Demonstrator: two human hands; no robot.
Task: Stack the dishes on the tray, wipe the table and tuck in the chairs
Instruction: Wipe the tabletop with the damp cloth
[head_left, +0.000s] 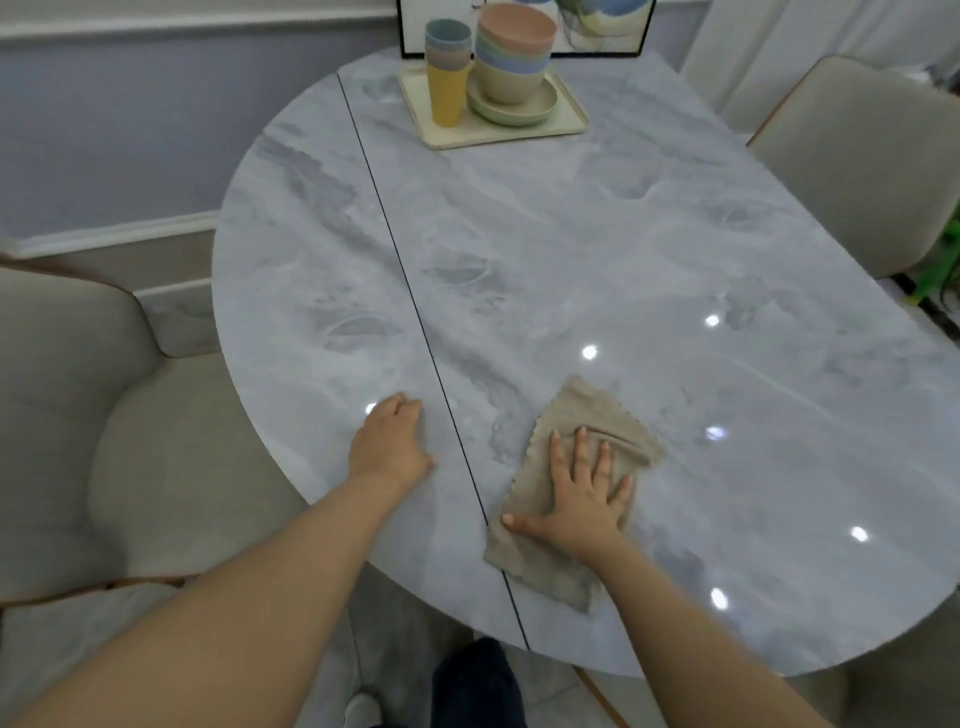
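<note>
A beige cloth (566, 566) lies flat on the grey marble table (597, 249) near its front edge. My right hand (584, 491) presses on the cloth with fingers spread and straight. My left hand (389, 447) rests on the bare tabletop to the left of the table's dark seam, fingers bent downward, holding nothing. At the far edge a cream tray (569, 111) carries a stack of cups (447, 78), a stack of bowls (514, 57) and green plates (519, 111) under the bowls.
A beige chair (104, 415) stands pulled out at the table's left. A second beige chair (872, 171) stands at the far right. A framed picture (602, 26) leans behind the tray. My leg and shoe show below the front edge.
</note>
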